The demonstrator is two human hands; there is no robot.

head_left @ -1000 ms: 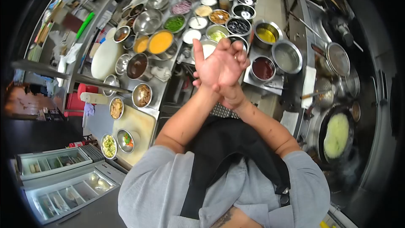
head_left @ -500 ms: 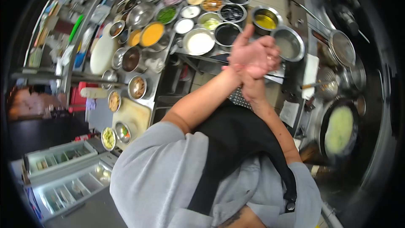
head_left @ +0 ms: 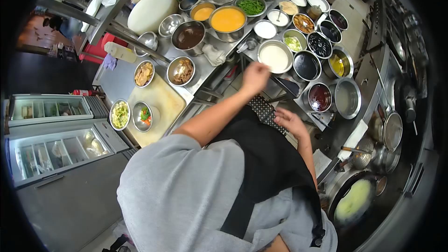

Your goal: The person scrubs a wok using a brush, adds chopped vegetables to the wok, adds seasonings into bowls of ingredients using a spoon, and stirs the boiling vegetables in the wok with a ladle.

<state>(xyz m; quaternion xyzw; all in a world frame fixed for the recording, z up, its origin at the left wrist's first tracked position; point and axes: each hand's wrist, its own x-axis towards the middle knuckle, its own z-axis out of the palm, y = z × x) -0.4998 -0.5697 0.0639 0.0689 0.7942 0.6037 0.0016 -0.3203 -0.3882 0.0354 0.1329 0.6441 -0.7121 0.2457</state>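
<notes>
My left hand point(head_left: 255, 78) is in the air by the near rim of a steel bowl of white liquid point(head_left: 275, 57). Its fingers are curled together, slightly blurred, and nothing shows in them. Lower and to the right, my right hand point(head_left: 290, 121) hangs beside the black apron point(head_left: 266, 158), fingers loosely bent and apart, holding nothing. Nearest to it is a bowl of dark red sauce point(head_left: 319, 97); a bowl of black liquid point(head_left: 306, 65) stands beyond. The two hands are apart.
On the left, a cutting board point(head_left: 156, 105) bears bowls of food near an orange-filled pot point(head_left: 227, 19). A pan with pale green food point(head_left: 353, 200) sits on the stove at lower right. A glass-topped fridge point(head_left: 56, 154) stands at the left.
My hands, earlier together at the wrists, have separated. The left one has curled its fingers; the right one has dropped toward the apron. The view has turned toward the left-hand counter.
</notes>
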